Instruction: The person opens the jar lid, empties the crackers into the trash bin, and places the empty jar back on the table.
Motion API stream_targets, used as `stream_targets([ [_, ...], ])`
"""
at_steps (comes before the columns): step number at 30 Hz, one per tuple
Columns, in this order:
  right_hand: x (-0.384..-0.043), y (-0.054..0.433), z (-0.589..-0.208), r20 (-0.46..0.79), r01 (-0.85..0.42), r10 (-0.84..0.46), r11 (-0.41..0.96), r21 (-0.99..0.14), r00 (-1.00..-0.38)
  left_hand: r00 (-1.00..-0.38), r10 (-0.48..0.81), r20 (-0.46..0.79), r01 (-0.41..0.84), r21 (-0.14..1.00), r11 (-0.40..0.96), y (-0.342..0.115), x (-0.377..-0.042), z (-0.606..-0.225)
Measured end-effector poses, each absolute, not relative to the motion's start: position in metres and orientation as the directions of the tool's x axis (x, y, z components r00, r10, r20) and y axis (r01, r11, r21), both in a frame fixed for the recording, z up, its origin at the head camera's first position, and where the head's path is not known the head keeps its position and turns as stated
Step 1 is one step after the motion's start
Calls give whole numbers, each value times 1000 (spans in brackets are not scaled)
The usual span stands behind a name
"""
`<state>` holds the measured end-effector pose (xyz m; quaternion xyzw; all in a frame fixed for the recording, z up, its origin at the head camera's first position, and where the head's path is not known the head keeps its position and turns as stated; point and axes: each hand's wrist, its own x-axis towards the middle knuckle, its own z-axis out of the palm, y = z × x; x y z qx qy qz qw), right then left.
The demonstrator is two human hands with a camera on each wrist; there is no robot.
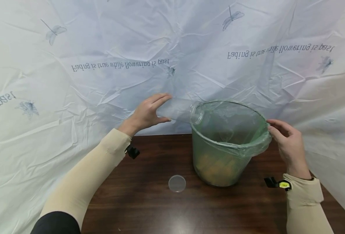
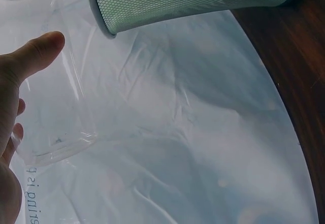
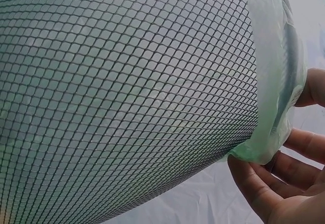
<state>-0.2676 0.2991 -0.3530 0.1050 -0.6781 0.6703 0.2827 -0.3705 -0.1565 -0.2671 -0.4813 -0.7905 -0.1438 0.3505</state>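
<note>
My left hand (image 1: 146,113) grips a clear plastic jar (image 1: 178,110) near its base, thumb on one side and fingers on the other. The jar lies sideways, its mouth at the left rim of a mesh wastebasket (image 1: 200,152). Through the jar's clear wall no contents show in the left wrist view. A thin green bag (image 1: 255,148) lines the basket and folds over its rim. At the right side of that rim, my right hand (image 1: 290,144) pinches the folded bag and edge between thumb and fingers. Something orange-yellow (image 1: 214,167) shows blurred through the lower mesh.
A clear round disc, like a lid (image 1: 177,183), lies on the dark wooden table (image 1: 140,191) left of the basket's foot. Behind the table hangs a wrinkled white sheet (image 1: 117,35) printed with dragonflies and upside-down lettering, which also runs along both sides.
</note>
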Motion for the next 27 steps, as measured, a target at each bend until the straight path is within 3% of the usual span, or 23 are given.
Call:
stream_targets([
  [9,-268,300,-355,530,-512,250,139,-848,-810,-306,653,693,852,-108,513,-158,-370,-268],
  [27,-269,297,-355,531,-529,261,82,-845,-807,-296,639,710,847,-115,520,-162,-372,-272],
])
